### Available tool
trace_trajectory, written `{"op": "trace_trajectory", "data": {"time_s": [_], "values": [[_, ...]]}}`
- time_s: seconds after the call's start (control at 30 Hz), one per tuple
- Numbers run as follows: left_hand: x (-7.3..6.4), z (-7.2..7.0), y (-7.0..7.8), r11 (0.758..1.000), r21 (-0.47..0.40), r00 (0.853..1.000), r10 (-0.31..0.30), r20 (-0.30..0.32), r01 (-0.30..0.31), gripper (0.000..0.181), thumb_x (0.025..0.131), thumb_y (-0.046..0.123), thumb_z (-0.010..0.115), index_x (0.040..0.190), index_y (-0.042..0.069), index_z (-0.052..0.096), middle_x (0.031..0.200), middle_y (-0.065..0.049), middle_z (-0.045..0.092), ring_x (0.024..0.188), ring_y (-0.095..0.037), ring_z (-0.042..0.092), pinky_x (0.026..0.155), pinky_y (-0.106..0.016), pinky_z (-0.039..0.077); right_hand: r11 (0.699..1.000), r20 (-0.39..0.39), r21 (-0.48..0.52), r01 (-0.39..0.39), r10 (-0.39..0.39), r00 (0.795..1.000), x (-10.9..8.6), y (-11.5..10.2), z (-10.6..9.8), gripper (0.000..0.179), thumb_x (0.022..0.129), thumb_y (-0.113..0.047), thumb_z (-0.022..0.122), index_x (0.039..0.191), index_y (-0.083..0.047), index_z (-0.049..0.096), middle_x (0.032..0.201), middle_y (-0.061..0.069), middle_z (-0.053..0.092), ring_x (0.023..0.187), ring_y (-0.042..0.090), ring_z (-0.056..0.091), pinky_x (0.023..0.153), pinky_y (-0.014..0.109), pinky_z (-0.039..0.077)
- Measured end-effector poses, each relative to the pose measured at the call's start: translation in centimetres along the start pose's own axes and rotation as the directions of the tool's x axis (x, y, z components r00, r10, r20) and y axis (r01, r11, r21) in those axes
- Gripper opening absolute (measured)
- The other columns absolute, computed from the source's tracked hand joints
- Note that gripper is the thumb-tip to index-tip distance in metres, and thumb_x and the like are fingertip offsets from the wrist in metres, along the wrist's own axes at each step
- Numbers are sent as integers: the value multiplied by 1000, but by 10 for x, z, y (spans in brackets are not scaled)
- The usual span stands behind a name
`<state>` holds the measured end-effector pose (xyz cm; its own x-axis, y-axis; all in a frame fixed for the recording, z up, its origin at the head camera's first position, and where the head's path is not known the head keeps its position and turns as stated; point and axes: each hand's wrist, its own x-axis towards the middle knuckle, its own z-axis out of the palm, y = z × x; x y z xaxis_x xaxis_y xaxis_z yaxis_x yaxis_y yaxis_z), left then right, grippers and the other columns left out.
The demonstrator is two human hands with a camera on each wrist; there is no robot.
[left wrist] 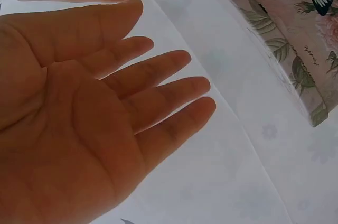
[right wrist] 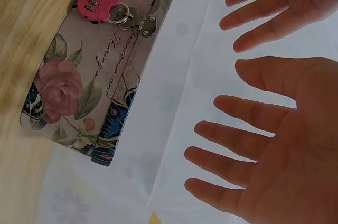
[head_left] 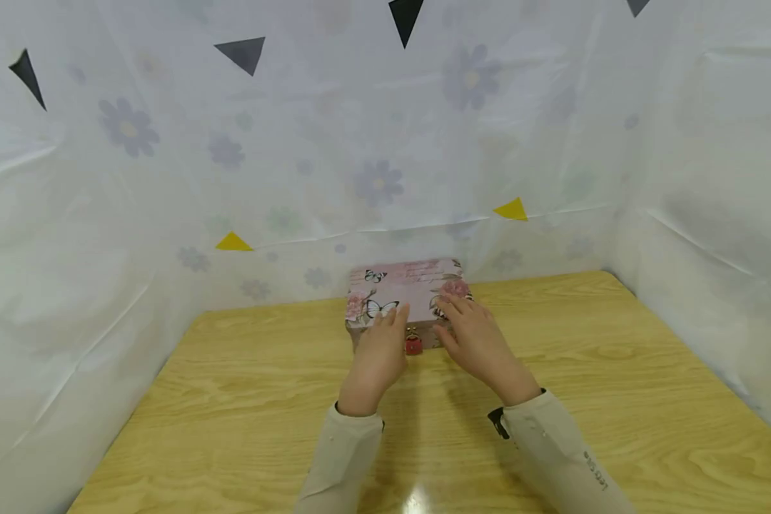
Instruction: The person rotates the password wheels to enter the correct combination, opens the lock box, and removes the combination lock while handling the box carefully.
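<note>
left hand (head_left: 381,353) and right hand (head_left: 478,339): both released, fingers extended, hovering over the front of the floral box (head_left: 411,285) near the far edge of the table (head_left: 263,400). sound handling likely requires one palm steadying the box, its red padlock (right wrist: 97,5) kept from swinging.

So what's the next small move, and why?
Probably bring the left grip to the red padlock and pinch it steady: the padlock hangs from the latch on the front of the box, and in the head view this grip looks closer to it than the right grip. Both are open, holding nothing.
</note>
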<state>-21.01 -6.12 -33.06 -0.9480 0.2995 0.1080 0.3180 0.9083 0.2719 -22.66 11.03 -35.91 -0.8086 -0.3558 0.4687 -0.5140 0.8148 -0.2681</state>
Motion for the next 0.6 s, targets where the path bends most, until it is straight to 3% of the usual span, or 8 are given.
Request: {"op": "trace_trajectory", "data": {"time_s": [0.2,0.6], "values": [[2,3,-2,999,32,1000,23,7,-24,65,86,-3,66,145,5,40,142,-19,46,129,-40,44,99,-52,43,999,40,10,-31,30,999,2,0,2,42,94,-16,62,131,3,55,137,24,49,126,43,46,100,63,35],[7,7,-5,1000,-20,997,-2,79,3,60,86,-2,67,142,4,45,135,-16,54,117,-33,57,88,-45,51,997,68,67,-25,21,997,3,1,5,38,93,-11,61,127,5,57,134,26,52,122,43,49,99,61,38]]}}
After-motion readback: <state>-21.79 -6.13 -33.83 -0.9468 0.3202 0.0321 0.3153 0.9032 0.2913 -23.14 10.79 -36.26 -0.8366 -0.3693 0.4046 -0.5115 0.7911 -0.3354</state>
